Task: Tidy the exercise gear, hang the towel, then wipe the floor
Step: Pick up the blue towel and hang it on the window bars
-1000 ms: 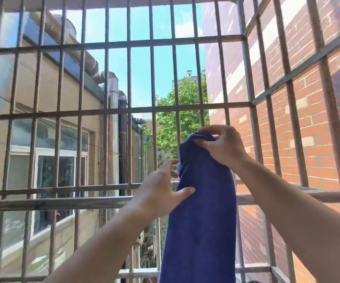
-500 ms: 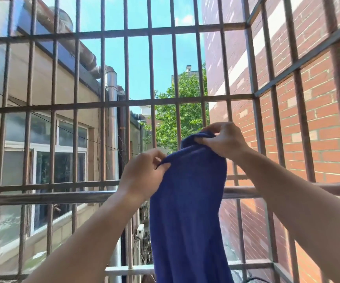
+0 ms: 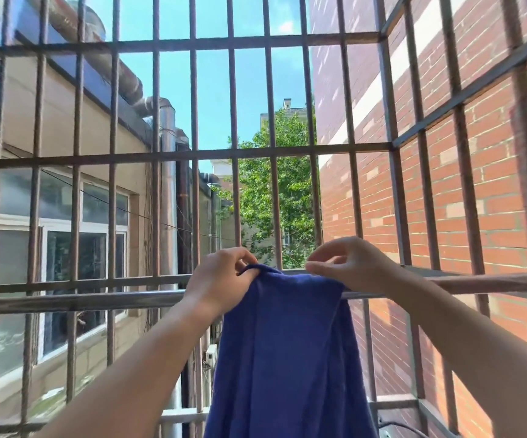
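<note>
Left hand pinches the blue towel; right hand curled, grip unclear — rail and window bars close behind.

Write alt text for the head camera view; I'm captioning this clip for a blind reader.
Two bare hands hold the top edge of a blue towel at a horizontal metal rail: the left hand pinches one corner, the right hand the other. Beyond the rusty window grille are a beige building, a brick wall and a green tree.
</note>
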Tool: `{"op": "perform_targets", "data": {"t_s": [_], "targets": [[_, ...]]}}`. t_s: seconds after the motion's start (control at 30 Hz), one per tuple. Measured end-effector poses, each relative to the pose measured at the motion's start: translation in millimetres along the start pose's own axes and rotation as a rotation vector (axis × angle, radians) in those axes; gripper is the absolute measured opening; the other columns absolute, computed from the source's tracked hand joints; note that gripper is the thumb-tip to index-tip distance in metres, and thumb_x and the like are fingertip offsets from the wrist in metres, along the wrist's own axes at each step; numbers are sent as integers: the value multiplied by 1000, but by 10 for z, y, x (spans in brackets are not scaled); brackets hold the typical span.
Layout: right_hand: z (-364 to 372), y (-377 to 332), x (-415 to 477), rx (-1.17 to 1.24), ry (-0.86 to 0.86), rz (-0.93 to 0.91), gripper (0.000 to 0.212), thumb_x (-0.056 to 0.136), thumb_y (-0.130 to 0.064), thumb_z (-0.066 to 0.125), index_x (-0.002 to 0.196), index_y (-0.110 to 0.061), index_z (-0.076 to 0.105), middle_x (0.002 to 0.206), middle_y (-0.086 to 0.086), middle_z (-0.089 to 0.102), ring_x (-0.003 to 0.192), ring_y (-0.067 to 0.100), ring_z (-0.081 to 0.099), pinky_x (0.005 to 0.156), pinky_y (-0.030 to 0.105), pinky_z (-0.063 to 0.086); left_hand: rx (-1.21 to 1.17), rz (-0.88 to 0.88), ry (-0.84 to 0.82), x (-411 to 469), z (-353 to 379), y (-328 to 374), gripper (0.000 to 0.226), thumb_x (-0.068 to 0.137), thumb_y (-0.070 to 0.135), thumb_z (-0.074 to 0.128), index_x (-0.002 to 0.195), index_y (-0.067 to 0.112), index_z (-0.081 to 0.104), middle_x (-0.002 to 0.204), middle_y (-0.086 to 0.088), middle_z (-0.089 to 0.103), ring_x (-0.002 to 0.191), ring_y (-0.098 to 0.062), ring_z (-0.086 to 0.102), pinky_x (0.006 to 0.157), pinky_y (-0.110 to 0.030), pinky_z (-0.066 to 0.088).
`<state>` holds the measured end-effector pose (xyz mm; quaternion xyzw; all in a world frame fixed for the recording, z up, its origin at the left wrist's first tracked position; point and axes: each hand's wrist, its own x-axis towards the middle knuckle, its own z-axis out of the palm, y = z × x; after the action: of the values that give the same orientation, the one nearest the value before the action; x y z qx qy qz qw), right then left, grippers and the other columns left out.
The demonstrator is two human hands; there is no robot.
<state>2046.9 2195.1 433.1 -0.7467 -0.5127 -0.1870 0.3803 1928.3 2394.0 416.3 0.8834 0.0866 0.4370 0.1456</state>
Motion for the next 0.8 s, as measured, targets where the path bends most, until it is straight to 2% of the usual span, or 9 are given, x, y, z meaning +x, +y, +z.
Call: {"op": "perform_targets", "data": {"t_s": [0.1,0.2,0.33,0.4,0.47,0.57,0.63,0.67,0.8], "targets": [[87,-51,-107,-45,-6,-48,28,72,-45,73,93,-27,72,85,-19,67,78,4,65,66,19,54,-11,5,-2,2,-7,-13,8,86,37,61,92,34,65,84,14,64,81,-9,59,60,-23,41],[211,-45,-168,-186,14,-146,38,68,-47,76,100,-29,70,93,-18,64,83,2,59,73,20,49,-27,21,-7,-10,8,-35,7,87,36,60,94,38,62,82,15,63,75,-4,58,56,-17,40],[250,-1,-142,-153,61,-157,22,73,-38,75,94,-34,71,94,-17,65,87,2,59,79,26,48,-120,60,-57,-53,14,-106,4,87,36,61,89,39,63,85,11,64,68,-4,60,58,-19,44],[236,-11,-118,-139,56,-145,16,77,-34,73,93,-34,72,91,-20,65,87,2,59,79,23,47,-134,82,-80,-78,11,-130,4,87,37,60,90,36,63,86,10,65,69,-2,61,61,-19,48],[217,-40,-98,-129,66,-130,13,81,-28,71,93,-30,72,88,-21,63,84,1,58,74,12,42,-136,103,-95,-96,10,-141,6,87,39,60,91,36,63,88,10,66,72,-3,62,66,-24,52],[182,-44,-34,-107,71,-110,12,84,-22,68,94,-26,73,84,-22,61,80,-3,57,66,5,39,-149,150,-132,-140,19,-156,26,78,49,66,100,36,62,98,11,62,86,-5,62,74,-28,54],[146,-38,31,-63,59,-103,12,84,-21,68,94,-25,73,85,-18,64,80,-2,59,66,7,42,-173,189,-141,-154,27,-171,45,70,49,74,110,39,59,109,15,57,97,-5,59,80,-29,54],[127,-42,73,-34,54,-102,11,84,-20,68,93,-24,73,87,-14,67,81,2,60,66,11,44,-192,207,-137,-147,34,-173,45,69,44,77,110,40,59,108,18,57,96,-5,59,80,-31,55],[75,-80,295,16,95,-101,9,83,-21,69,86,-30,71,86,-11,66,83,9,61,64,17,48,-177,253,-65,-35,50,-108,10,78,30,72,87,33,68,83,15,67,78,-8,63,72,-37,54]]}}
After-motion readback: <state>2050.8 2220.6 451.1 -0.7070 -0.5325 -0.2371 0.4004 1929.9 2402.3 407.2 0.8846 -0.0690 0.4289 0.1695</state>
